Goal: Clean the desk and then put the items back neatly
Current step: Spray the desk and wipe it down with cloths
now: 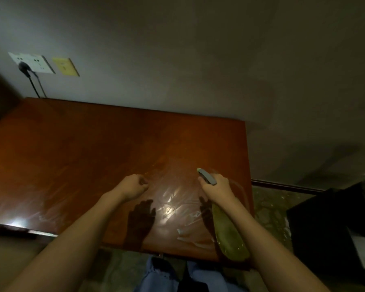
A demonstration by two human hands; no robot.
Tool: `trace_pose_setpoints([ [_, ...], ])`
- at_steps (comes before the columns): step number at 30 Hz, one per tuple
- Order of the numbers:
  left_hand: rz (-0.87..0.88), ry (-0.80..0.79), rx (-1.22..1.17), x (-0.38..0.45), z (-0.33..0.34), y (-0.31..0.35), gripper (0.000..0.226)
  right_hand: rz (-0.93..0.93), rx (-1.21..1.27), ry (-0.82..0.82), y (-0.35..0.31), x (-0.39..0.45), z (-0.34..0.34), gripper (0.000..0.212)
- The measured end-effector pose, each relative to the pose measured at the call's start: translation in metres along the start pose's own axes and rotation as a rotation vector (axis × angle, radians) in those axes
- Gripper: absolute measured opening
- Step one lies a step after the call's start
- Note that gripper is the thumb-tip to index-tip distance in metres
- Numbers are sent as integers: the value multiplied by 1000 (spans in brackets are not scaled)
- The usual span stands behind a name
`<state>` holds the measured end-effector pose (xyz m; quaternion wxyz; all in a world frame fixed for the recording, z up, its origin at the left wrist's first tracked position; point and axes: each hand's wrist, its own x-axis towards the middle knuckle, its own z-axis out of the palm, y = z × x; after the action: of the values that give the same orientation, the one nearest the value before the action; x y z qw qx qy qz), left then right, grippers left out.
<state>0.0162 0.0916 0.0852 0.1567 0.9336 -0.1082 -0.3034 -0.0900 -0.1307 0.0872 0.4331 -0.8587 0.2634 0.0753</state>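
While the right hand (216,187) grasps a spray bottle (230,232) (green, grey nozzle) over the wet tabletop (93,154), the left hand (133,186) hovers clenched, holding nothing.

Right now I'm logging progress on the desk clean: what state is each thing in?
Right hand: grips spray bottle.
Spray bottle: held above desk, nozzle pointing away.
Left hand: curled, holds nothing visible.
Desk: wet streaks near front.
Wall socket: plug inserted.
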Motion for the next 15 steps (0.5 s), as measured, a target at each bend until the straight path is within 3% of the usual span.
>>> trace_pose_setpoints([
  [3, 16, 9, -8, -9, 4, -8, 28, -69, 67, 82, -3, -23, 8, 27],
  [7, -22, 0, -22, -36, 10, -36, 28, 84, 72, -58, 5, -50, 40, 27],
  [15, 6, -64, -44, -89, 30, -96, 29, 67, 86, 54, 12, -127, 75, 32],
])
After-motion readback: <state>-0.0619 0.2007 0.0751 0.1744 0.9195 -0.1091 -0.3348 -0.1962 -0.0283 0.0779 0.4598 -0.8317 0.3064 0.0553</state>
